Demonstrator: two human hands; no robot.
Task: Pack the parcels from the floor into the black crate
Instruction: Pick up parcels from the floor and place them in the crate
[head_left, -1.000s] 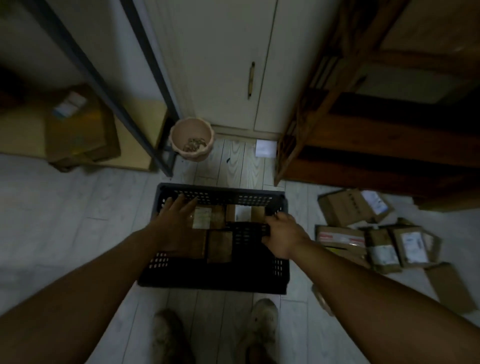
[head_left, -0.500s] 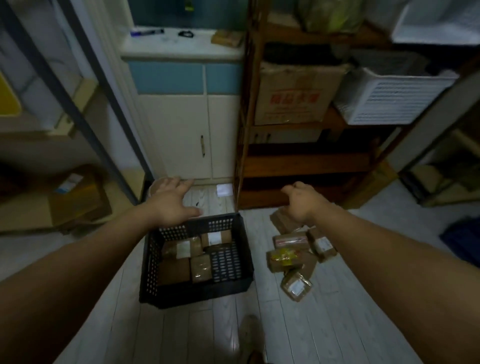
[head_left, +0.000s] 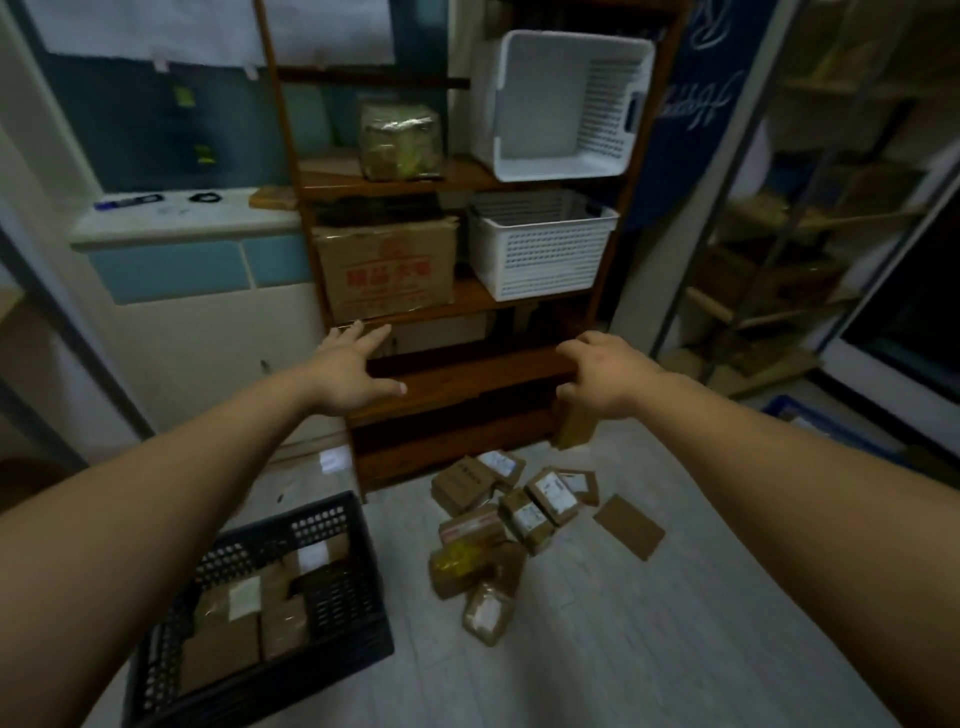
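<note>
Hovering left hand fingers spread, right hand fingers curled, grip unclear, bare floor between black crate and parcels

Brown parcels heaped beside part-filled black crate

1. The pale plank floor carries the black crate at lower left.
2. A heap of brown parcels lies just in front of the wooden shelf unit.
3. A flat brown packet lies just right of the heap.
4. A white slip lies by the shelf's foot.
</note>
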